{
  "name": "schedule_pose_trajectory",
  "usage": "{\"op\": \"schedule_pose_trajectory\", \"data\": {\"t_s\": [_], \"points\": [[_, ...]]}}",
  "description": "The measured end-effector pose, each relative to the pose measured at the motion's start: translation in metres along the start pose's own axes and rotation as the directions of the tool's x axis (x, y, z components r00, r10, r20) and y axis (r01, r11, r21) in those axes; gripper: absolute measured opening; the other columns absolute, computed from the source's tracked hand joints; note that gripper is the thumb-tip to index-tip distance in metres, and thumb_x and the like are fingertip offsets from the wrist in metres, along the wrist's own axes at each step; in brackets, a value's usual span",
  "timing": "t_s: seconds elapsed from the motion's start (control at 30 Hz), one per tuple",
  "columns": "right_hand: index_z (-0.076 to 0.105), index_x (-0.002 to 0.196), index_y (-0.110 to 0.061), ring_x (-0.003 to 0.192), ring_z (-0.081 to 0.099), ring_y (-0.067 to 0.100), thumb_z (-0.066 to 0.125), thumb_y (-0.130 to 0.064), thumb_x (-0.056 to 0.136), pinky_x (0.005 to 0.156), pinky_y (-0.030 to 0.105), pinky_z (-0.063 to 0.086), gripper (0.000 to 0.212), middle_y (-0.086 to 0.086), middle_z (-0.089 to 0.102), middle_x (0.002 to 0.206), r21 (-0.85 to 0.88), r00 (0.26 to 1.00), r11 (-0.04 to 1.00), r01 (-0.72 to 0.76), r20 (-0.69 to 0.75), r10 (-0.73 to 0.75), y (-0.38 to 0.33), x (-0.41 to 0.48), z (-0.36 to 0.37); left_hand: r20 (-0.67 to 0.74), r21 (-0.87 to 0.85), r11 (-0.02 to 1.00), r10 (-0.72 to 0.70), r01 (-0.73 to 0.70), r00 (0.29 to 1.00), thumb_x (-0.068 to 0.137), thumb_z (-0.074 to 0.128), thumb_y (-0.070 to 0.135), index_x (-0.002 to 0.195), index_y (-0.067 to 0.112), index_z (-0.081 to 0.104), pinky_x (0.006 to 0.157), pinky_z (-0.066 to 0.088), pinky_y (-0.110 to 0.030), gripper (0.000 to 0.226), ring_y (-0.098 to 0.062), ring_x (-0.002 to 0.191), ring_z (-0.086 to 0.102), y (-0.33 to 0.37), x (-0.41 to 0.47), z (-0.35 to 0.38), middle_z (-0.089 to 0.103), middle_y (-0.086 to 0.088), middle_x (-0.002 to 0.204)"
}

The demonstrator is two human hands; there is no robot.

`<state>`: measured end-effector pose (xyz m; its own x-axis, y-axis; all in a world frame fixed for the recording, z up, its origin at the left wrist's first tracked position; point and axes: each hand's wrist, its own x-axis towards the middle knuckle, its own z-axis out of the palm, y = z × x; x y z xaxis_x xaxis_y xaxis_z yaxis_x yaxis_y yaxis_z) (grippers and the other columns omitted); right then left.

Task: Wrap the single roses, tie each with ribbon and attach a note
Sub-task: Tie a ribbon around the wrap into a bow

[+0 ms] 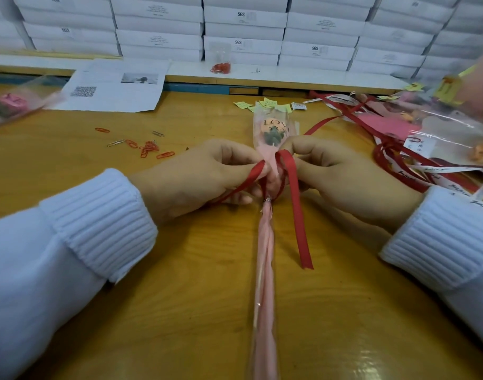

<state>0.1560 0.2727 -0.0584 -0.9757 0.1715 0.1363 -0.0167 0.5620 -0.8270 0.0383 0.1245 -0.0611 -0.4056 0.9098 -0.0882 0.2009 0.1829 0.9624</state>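
- A wrapped rose (271, 133), in pink paper and a clear sleeve printed "LOVE YOU", lies lengthwise mid-way across a yellow wooden table (180, 270), bloom pointing away from the person.
- The left hand (196, 179) pinches one strand of a red ribbon (296, 215) just below the bloom. The right hand (344, 176) pinches a loop of it on the other side.
- The tying step looks under way. Next probably comes an even pull on both sides, cinching the knot without crushing the wrap.
- No note shows on this rose.
- Small yellow-green notes (270, 104) lie just beyond the bloom, loose paper clips (148, 148) to the left, and tangled spare ribbons (393, 154) to the right.
- Stacked white boxes (243, 23) fill the back wall.
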Motion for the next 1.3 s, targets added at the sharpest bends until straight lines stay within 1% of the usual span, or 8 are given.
{"op": "schedule_pose_trajectory", "data": {"t_s": [0.17,0.33,0.5,0.6,0.73,0.97,1.23,1.3], "points": [[0.058,0.091,-0.003,0.06,0.067,0.007,0.042,-0.008,0.099,0.057,0.016,0.052,0.019,-0.001,0.068,0.065,0.075,0.997,0.997,0.001,-0.082,0.005,0.0,0.002,0.004,-0.043,-0.007,1.0,0.022,-0.022,0.999,0.081,0.066,0.006,0.094,0.013,0.067,0.063,0.055,-0.023,0.015,-0.018,0.072,0.068,-0.002,0.005,0.001,0.073,-0.014,0.083],[0.063,0.085,-0.014,0.059,0.061,0.004,0.05,-0.013,0.096,0.057,0.013,0.048,0.017,0.007,0.065,0.07,-0.104,0.978,0.99,0.093,-0.178,-0.111,-0.002,0.005,0.01,-0.039,0.086,0.996,0.013,-0.009,0.999,0.087,0.061,0.002,0.108,0.013,0.061,0.058,0.052,-0.019,0.024,-0.012,0.066,0.069,0.0,0.008,0.008,0.073,-0.006,0.074],[0.064,0.08,-0.039,0.075,0.053,0.012,0.062,-0.02,0.09,0.065,0.017,0.038,0.022,-0.003,0.06,0.077,-0.284,0.923,0.936,0.206,-0.26,-0.282,-0.006,0.006,0.013,-0.051,0.136,0.99,0.038,-0.031,0.998,0.089,0.059,0.005,0.083,0.021,0.069,0.051,0.046,-0.012,0.02,-0.006,0.062,0.066,0.004,0.006,0.011,0.073,-0.001,0.073],[0.069,0.088,-0.027,0.066,0.061,0.008,0.061,-0.017,0.09,0.065,0.02,0.047,0.013,-0.006,0.066,0.07,-0.235,0.929,0.939,0.25,-0.214,-0.301,-0.009,0.004,0.015,-0.051,0.202,0.977,0.073,-0.061,0.996,0.088,0.062,0.007,0.065,0.025,0.07,0.051,0.045,-0.009,0.03,-0.001,0.058,0.063,0.002,0.005,0.012,0.07,0.006,0.065],[0.057,0.098,-0.013,0.063,0.066,0.009,0.057,-0.001,0.09,0.06,0.015,0.049,0.014,-0.003,0.068,0.07,0.0,0.943,0.974,0.227,-0.251,-0.22,-0.007,0.001,0.012,-0.029,0.108,0.989,0.109,-0.105,0.994,0.085,0.064,0.008,0.081,0.01,0.07,0.063,0.052,-0.015,0.008,-0.011,0.07,0.069,-0.001,0.006,0.01,0.071,-0.005,0.074],[0.062,0.093,-0.021,0.084,0.065,0.019,0.068,0.001,0.078,0.066,0.028,0.052,0.027,0.005,0.067,0.088,-0.125,0.99,0.982,0.14,0.028,-0.137,-0.001,-0.001,-0.001,-0.109,0.158,0.985,0.092,-0.074,0.99,0.081,0.07,0.021,0.079,0.017,0.068,0.069,0.055,-0.024,0.005,-0.013,0.069,0.065,-0.003,0.007,0.01,0.072,-0.006,0.075],[0.064,0.097,-0.021,0.073,0.06,0.005,0.071,-0.013,0.08,0.065,0.03,0.052,0.02,-0.007,0.063,0.08,-0.221,0.982,0.959,0.179,-0.02,-0.188,0.0,-0.003,0.003,-0.129,0.171,0.979,0.136,-0.113,0.982,0.079,0.071,0.021,0.078,0.019,0.069,0.076,0.055,-0.043,0.004,-0.028,0.071,0.061,-0.003,0.005,0.01,0.068,-0.021,0.078],[0.065,0.095,-0.02,0.073,0.06,0.006,0.069,-0.018,0.08,0.066,0.031,0.052,0.015,-0.006,0.063,0.079,-0.268,0.975,0.944,0.194,-0.052,-0.216,-0.002,-0.003,0.005,-0.137,0.167,0.979,0.144,-0.121,0.98,0.073,0.073,0.026,0.075,0.022,0.07,0.071,0.057,-0.036,0.006,-0.023,0.069,0.064,-0.003,0.005,0.009,0.069,-0.012,0.074]]}}
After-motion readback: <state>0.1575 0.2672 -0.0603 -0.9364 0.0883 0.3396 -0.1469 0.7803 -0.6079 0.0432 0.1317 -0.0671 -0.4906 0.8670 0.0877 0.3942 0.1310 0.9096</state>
